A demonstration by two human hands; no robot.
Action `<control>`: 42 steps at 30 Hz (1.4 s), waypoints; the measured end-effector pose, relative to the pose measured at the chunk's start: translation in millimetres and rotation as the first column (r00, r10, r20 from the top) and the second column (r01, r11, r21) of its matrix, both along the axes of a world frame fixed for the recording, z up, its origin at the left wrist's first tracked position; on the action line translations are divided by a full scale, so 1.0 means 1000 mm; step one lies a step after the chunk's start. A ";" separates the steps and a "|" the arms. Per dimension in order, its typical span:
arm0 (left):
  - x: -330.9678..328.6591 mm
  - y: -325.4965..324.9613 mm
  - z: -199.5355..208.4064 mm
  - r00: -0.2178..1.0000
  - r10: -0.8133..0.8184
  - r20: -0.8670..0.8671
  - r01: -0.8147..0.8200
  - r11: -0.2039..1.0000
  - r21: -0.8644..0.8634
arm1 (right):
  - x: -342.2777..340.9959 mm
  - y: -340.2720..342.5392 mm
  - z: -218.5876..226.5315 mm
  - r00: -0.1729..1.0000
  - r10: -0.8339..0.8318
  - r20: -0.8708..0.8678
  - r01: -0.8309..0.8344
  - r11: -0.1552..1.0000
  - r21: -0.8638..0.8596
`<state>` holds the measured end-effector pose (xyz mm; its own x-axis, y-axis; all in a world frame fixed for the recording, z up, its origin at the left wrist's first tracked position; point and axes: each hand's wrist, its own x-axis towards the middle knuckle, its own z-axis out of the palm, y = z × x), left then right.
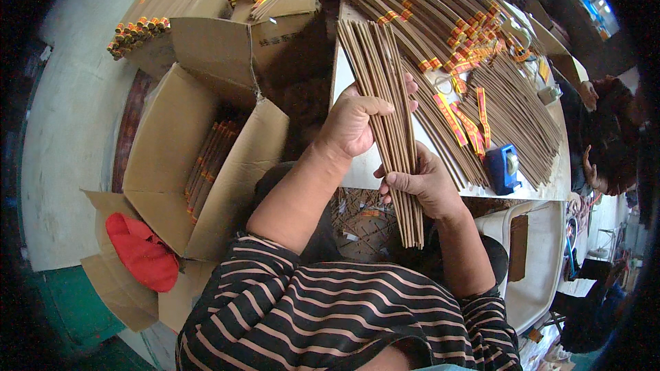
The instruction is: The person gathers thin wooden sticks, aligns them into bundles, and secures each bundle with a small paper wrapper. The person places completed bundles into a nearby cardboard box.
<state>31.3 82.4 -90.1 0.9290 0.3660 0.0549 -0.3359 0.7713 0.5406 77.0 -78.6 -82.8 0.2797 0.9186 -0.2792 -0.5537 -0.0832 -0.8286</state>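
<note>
Both hands grip one flat bundle of long brown sticks, which slants from the desk edge down toward the person's lap. The left hand wraps around its upper middle, thumb across the front; the right hand pinches it lower down from the right side. A blue tape dispenser sits near the right hand, and an open cardboard box stands left of the person.

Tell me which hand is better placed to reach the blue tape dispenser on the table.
The right hand. It grips the lower part of the bundle of sticks, close to the blue tape dispenser at the table's near edge. The left hand holds the bundle higher up and farther away.
</note>
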 end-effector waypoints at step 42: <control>0.003 0.006 -0.014 0.988 -0.115 0.099 0.130 0.977 -0.166 | -0.006 -0.003 0.000 0.995 -0.084 -0.046 0.085 0.996 0.018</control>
<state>34.1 88.1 -103.8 0.9617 0.2607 0.0853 -0.2735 0.8884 0.3688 71.1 -81.7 -83.1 0.3441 0.8977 -0.2753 -0.5946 -0.0186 -0.8038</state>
